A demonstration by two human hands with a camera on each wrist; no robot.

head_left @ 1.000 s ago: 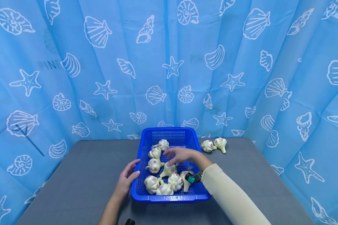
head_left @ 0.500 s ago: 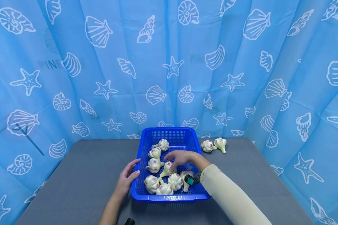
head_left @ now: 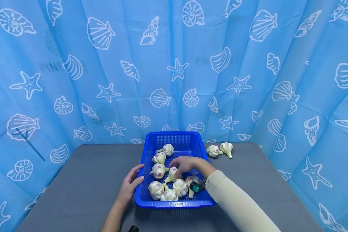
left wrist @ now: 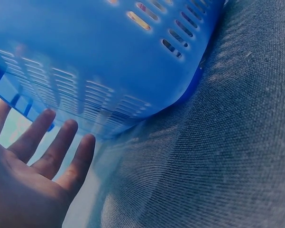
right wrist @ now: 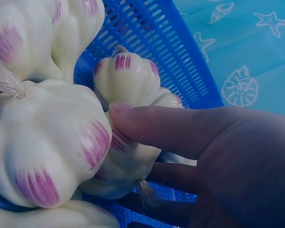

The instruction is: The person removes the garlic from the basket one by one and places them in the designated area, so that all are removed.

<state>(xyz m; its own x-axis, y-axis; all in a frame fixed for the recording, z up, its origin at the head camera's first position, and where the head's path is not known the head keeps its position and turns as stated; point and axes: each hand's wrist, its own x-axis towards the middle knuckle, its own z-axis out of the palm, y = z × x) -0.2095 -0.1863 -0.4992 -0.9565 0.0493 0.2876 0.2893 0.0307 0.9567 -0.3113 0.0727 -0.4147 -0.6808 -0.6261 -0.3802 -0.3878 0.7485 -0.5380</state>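
Observation:
A blue plastic basket (head_left: 188, 203) stands on a grey cloth-covered table with several garlic bulbs inside. My right hand (head_left: 187, 163) reaches into its middle and grips a garlic bulb (head_left: 171, 174). In the right wrist view the thumb (right wrist: 151, 124) lies on one side of that bulb, and the other fingers go behind it, partly hidden. Other garlic bulbs (right wrist: 47, 142) crowd close beside it. My left hand (head_left: 131, 182) rests against the basket's left side, thumb at the rim. Seen from the left wrist, its fingers (left wrist: 57, 147) are fairly straight and spread along the slotted wall.
Two more garlic bulbs (head_left: 214, 150) lie on the table right of the basket, near the back edge. A blue shell-patterned curtain (head_left: 174, 80) hangs behind the table (head_left: 98, 174) and along both sides. A small black object (head_left: 134, 228) shows at the bottom edge.
My right hand has lowered from above the middle bulb, its thumb and fingers closing about it. The left hand and basket have stayed in place.

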